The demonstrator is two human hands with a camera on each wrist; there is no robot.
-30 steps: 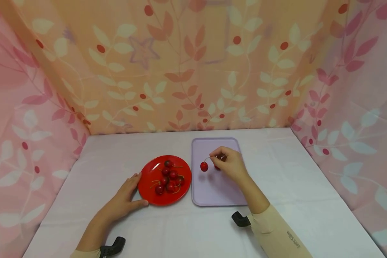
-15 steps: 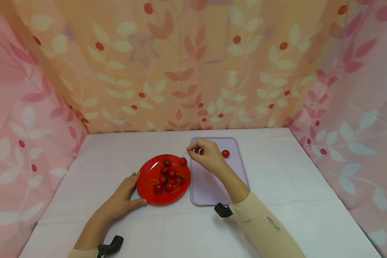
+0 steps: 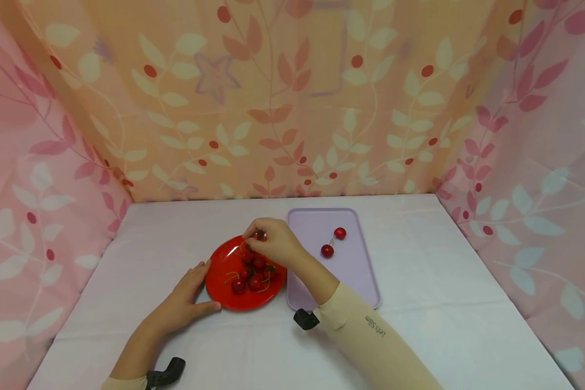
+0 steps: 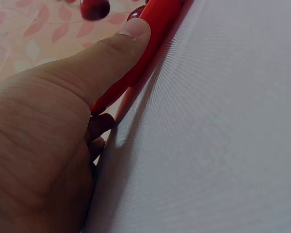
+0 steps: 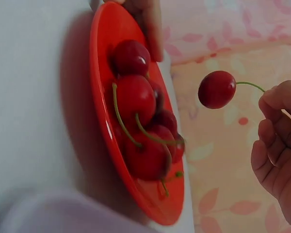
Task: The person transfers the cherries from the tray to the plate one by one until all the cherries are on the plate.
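Observation:
My right hand [image 3: 273, 241] is over the far part of the red plate [image 3: 219, 260]. Its thumb and fingertip pinch the green stem of a cherry [image 5: 217, 90], which hangs clear of the pile in the right wrist view. Several red cherries [image 3: 238, 285] with stems lie heaped on the plate, partly hidden by that hand. On the plate's left side rests my left hand [image 3: 187, 298], its fingers extended and spread from the thumb. In the left wrist view the thumb [image 4: 121, 46] touches the plate's rim. Two more cherries [image 3: 327, 251] lie on the lilac tray [image 3: 341, 281].
The tray stands directly right of the plate on a white-covered table [image 3: 419, 260]. Patterned cloth [image 3: 273, 108] rises behind the table and along both sides. A black wrist mount [image 3: 306, 319] sticks out from my right sleeve [image 3: 365, 336].
My right hand has moved left from over the tray to over the plate, carrying the cherry by its stem. The tray's two cherries are now uncovered. My left hand keeps its place.

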